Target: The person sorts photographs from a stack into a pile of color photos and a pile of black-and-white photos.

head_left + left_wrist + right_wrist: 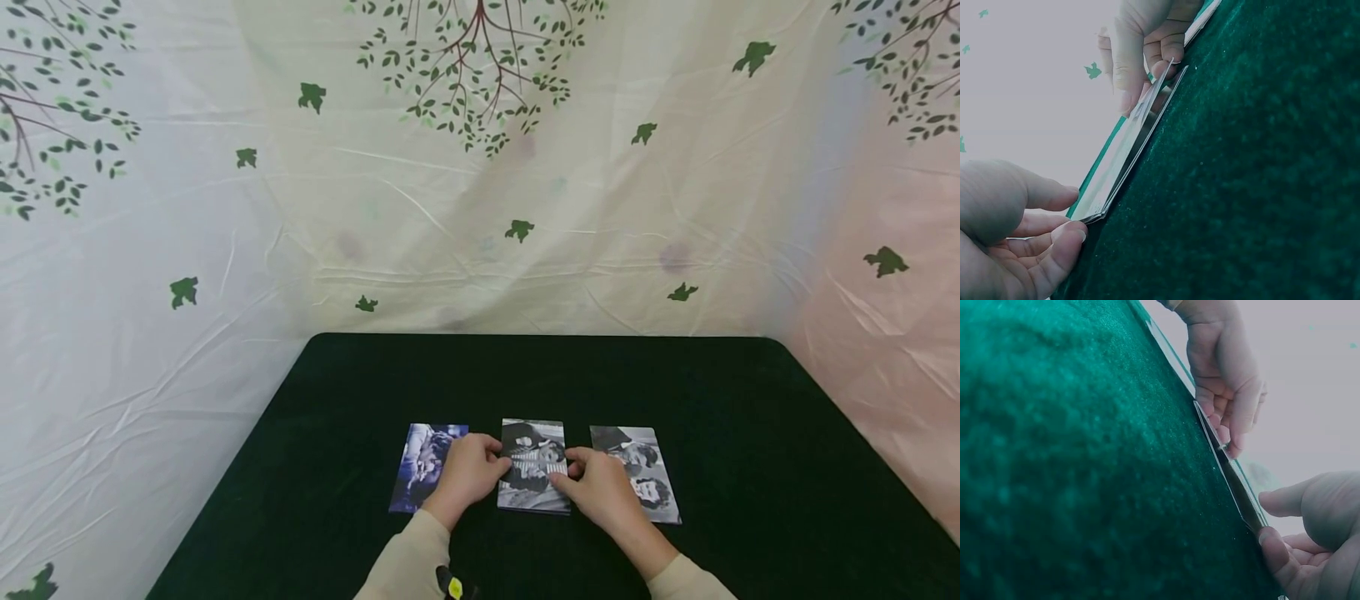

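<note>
A small stack of black-and-white photo cards [534, 493] lies in the middle of the row, in front of me. My left hand [469, 473] pinches its left edge between thumb and fingers. At the opposite edge, my right hand [602, 485] holds the stack with the thumb over the top card. Seen edge-on in the left wrist view, the cards [1105, 181] fan apart, upper ones raised from the lower ones near the right hand [1141, 47]. The right wrist view also shows a dark gap between the cards [1240, 487].
Left of the stack lies a blue-toned photo card [408, 483], partly covered by the left hand. Another black-and-white photo card [654, 492] lies to the right, partly behind the right hand. Dark green cloth covers the table [555, 375]; a leaf-patterned curtain [450, 275] hangs behind.
</note>
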`<state>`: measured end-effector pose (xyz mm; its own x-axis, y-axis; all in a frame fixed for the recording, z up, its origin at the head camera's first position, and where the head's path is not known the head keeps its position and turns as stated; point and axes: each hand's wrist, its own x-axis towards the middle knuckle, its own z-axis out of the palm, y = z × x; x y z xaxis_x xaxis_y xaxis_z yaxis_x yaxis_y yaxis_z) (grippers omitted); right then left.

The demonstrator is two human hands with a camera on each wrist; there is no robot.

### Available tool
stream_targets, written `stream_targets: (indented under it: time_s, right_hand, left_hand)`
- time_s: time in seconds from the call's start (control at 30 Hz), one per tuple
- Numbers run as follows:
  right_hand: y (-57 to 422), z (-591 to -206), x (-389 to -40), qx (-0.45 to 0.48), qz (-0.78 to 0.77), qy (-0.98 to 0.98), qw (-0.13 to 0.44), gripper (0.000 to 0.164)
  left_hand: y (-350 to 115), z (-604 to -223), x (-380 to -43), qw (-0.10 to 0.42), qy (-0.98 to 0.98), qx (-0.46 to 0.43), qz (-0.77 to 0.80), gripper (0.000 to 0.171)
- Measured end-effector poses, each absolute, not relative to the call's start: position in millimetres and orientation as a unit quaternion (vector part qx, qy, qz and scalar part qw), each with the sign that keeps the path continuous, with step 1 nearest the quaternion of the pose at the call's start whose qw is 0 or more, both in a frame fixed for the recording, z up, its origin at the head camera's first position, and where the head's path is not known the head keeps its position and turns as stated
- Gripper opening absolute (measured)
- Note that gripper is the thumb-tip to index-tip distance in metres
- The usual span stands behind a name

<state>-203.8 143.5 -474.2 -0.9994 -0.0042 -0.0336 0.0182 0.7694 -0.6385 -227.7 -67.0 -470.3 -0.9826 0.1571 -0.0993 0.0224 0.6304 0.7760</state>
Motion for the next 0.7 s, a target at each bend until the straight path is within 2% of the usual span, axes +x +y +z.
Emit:
stream_targets:
  time_s: [0.27,0.7]
  right_hand:
    - [141.9,-472.6,-204.0,0.014,-0.346,0.938,0.007,0.042]
    - [142.8,-473.7,-207.5,0.053,-0.413,0.909,-0.027,0.022]
  left_hand:
    - [-66.8,-469.7,-227.6,0.083,0.896,0.044,0.434,0.025]
    - [-63.8,-472.0,-231.1,0.040,0.896,0.035,0.441,0.015]
